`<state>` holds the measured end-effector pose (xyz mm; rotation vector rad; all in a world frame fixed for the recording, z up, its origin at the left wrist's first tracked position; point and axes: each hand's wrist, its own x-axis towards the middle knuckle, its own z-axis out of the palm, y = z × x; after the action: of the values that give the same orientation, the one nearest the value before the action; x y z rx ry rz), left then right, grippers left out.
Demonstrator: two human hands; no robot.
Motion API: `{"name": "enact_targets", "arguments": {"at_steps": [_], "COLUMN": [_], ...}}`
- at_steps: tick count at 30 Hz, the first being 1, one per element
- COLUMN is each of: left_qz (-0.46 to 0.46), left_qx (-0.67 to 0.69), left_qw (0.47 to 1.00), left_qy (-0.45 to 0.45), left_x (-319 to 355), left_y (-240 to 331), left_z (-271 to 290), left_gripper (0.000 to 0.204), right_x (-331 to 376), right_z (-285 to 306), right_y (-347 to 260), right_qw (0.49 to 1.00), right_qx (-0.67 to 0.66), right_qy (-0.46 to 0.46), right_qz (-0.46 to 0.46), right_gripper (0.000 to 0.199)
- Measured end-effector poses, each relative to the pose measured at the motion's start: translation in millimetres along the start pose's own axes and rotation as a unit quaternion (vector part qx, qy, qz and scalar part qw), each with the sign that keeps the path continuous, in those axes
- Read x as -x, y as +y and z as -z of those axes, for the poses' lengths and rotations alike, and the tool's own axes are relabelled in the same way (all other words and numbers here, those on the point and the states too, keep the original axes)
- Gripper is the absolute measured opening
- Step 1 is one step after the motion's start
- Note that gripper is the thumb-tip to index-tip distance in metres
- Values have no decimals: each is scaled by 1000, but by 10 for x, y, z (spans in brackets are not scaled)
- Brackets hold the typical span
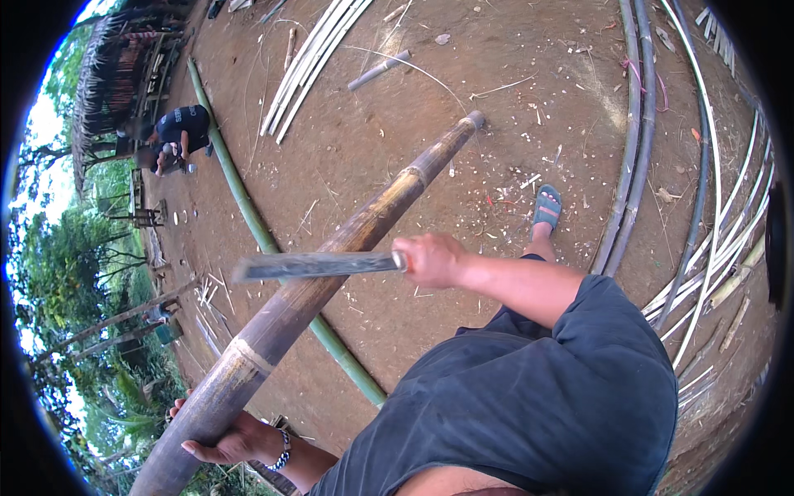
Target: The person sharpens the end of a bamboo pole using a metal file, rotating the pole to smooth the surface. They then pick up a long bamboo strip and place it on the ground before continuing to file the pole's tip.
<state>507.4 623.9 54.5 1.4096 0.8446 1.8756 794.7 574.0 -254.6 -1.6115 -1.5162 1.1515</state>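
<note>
A thick brown bamboo pole (pixel 306 302) runs slantwise from the lower left to the upper middle of the head view. Around its lower left part my left hand (pixel 229 438) is wrapped, with the thumb on the near side and fingertips showing beyond. My right hand (pixel 432 259) is closed round the handle of a machete (pixel 318 264). The long grey blade points left and crosses over the pole's middle, its tip blurred. Whether the blade touches the pole I cannot tell. Most of the handle is hidden in my fist.
A long green bamboo pole (pixel 240 190) lies on the dirt ground beneath. Pale split strips (pixel 314 66) and a short bamboo piece (pixel 379 70) lie farther off. Long dark poles (pixel 637 149) and more strips (pixel 719 240) lie at the right. Another person (pixel 184 124) crouches at the far left near a thatched hut (pixel 107 83).
</note>
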Motion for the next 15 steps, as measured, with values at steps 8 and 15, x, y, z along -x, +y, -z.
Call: {"name": "enact_targets", "arguments": {"at_steps": [8, 15], "left_qz": [-15, -28], "left_qx": [-45, -32], "left_qw": [995, 995], "left_qy": [91, 86], "left_x": [70, 41], "left_y": [-79, -135], "left_z": [85, 167], "left_gripper": [58, 56], "right_x": [-111, -215], "right_z": [140, 209], "right_y": [951, 1198], "right_qw": [963, 985], "right_qx": [67, 95], "right_qy": [-19, -7], "right_qz": [-260, -143], "right_gripper": [20, 18]}}
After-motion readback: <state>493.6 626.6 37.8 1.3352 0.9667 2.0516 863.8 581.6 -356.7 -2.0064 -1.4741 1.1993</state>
